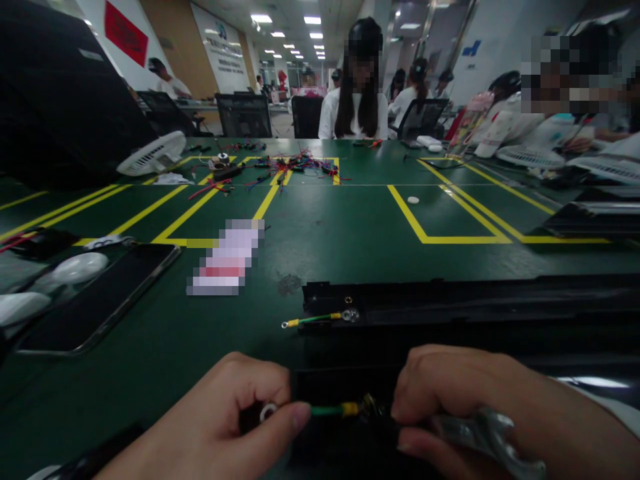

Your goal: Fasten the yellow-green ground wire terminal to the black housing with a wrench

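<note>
Between thumb and forefinger, my left hand (235, 417) pinches a short green ground wire (327, 411) with yellow sleeves, near its ring terminal. The wire's other end reaches a dark fastener on a black channel-shaped part (320, 453). My right hand (460, 387) is closed around a shiny metal wrench (477, 428), whose open jaw sticks out to the right. The wrench's working end lies behind my fingers by the fastener. Just beyond, a similar green and yellow wire (320, 319) is attached to another long black channel (475, 300), its free ring terminal pointing left.
A phone (100, 300) lies at left, beside white items. A pale card, pixelated, (227, 257) is on the green table (320, 247), which has yellow tape lines. Tangled wires (300, 163) and a white fan (153, 155) sit farther back. A person (355, 113) sits opposite.
</note>
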The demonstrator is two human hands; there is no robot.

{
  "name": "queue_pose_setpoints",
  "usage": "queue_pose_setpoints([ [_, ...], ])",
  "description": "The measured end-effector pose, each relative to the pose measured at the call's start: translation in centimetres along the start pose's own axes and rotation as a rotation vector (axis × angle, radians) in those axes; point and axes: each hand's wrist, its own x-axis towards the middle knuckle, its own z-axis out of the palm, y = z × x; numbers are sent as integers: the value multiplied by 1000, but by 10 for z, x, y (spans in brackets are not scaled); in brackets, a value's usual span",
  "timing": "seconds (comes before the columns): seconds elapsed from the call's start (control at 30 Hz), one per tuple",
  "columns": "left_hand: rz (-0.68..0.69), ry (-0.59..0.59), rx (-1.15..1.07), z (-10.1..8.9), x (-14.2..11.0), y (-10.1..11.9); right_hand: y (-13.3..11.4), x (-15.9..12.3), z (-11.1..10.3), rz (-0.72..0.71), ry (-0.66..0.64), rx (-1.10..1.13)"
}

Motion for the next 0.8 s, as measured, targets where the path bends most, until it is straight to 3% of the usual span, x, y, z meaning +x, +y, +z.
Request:
queue_pose_setpoints([
  [0.3,87,125,-43,13,1,-1,-7,5,-15,-131,-52,-69],
  [0.4,106,128,-22,13,2,-1,-4,1,-16,-158,-3,-14],
  [0.57,109,136,-11,13,1,-3,3,-15,-12,27,115,140],
  [0.8,72,124,-33,14,1,-3,8,-15,-4,102,4,113],
])
